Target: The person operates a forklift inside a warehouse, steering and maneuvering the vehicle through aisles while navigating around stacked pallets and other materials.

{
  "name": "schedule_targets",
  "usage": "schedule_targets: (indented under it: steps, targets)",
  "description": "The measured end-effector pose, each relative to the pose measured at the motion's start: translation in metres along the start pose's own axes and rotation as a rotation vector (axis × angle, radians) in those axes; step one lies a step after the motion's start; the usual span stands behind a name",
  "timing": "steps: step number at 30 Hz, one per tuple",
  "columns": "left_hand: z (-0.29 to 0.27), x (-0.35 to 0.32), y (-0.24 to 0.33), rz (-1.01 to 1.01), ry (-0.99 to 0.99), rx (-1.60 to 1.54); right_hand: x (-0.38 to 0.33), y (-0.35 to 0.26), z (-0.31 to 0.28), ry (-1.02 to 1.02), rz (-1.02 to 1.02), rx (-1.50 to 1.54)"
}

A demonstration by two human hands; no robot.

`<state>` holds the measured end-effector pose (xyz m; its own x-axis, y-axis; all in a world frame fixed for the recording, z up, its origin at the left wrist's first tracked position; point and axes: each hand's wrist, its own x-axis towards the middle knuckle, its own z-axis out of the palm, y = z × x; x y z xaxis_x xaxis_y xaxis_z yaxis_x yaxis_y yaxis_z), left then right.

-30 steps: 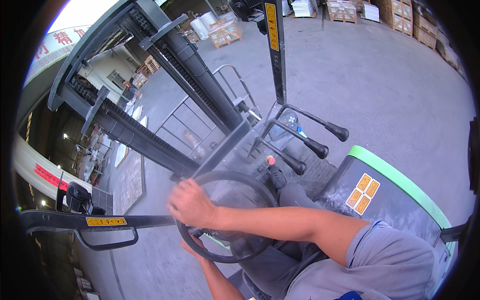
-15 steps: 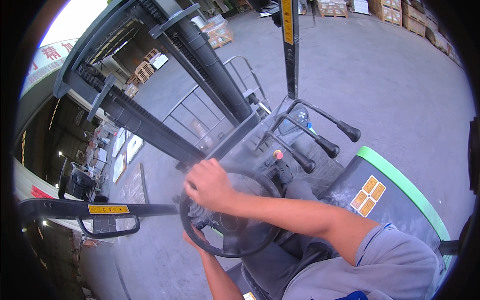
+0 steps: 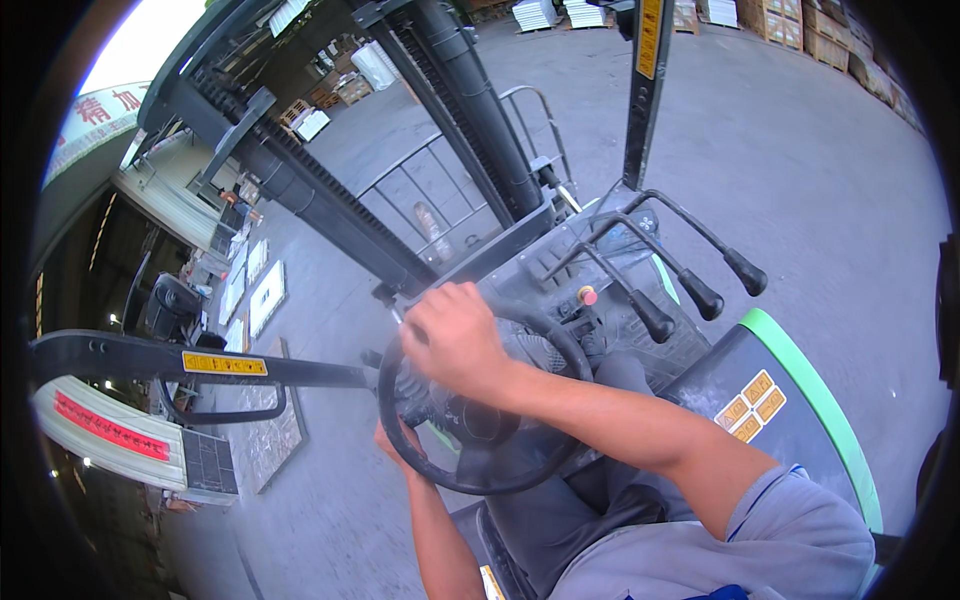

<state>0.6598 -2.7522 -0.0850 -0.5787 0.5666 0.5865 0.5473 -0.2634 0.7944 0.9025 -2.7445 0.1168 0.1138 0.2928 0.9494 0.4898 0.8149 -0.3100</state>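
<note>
A black steering wheel [image 3: 540, 476] of a forklift stands before me. My right hand [image 3: 458, 335] is closed on the upper left of its rim, with the forearm reaching across the wheel from the right. Lower down on the left side, my left hand [image 3: 393, 446] grips the rim from outside; the wheel partly hides its fingers. Right of the wheel are a red push button [image 3: 587, 296] and three black-knobbed levers, the nearest lever knob [image 3: 652, 318] touched by neither hand.
The dark lift mast [image 3: 470, 110] and a load guard [image 3: 430, 180] rise ahead. Overhead-guard posts stand left [image 3: 310, 373] and right [image 3: 645, 90]. Flat white panels [image 3: 266, 298] lie on the floor at left. Stacked wooden crates [image 3: 775, 35] line the far side. A person [image 3: 235, 202] is far left.
The surroundings have shifted as the view turned; the wheel and levers appear further right. Both hands stay on the rim, and my right hand appears slightly higher and further right.
</note>
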Motion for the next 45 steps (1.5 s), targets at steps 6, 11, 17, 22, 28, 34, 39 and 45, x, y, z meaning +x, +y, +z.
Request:
schedule_targets:
  steps: [6, 11, 17, 22, 28, 34, 39, 45]
  targets:
    - [-0.021, 0.001, -0.008, -0.064, -0.046, -0.139, -0.026, -0.030, 0.040, 0.019, -0.015, 0.012]
    - [-0.039, -0.008, 0.000, -0.150, -0.105, -0.259, -0.053, -0.058, 0.075, -0.029, 0.013, 0.068]
    - [-0.054, 0.009, -0.025, 0.146, -0.065, -0.020, -0.130, -0.120, 0.111, -0.288, -0.093, 0.116]
    - [-0.058, 0.015, -0.033, 0.052, -0.077, 0.147, -0.211, -0.117, -0.012, -0.489, -0.133, 0.236]
    - [-0.075, 0.018, -0.045, -0.011, -0.083, -0.035, -0.113, -0.034, -0.027, -0.183, 0.129, -0.128]
    - [-0.069, 0.048, -0.067, 0.292, -0.045, -0.223, -0.103, -0.113, 0.181, -0.329, -0.001, 0.034]
    - [-0.070, 0.058, -0.052, -0.027, -0.061, -0.003, -0.201, -0.141, 0.054, -0.645, -0.016, 0.157]
    - [-0.074, 0.067, -0.049, -0.224, -0.143, -0.176, -0.076, -0.034, 0.017, -0.262, 0.218, -0.114]
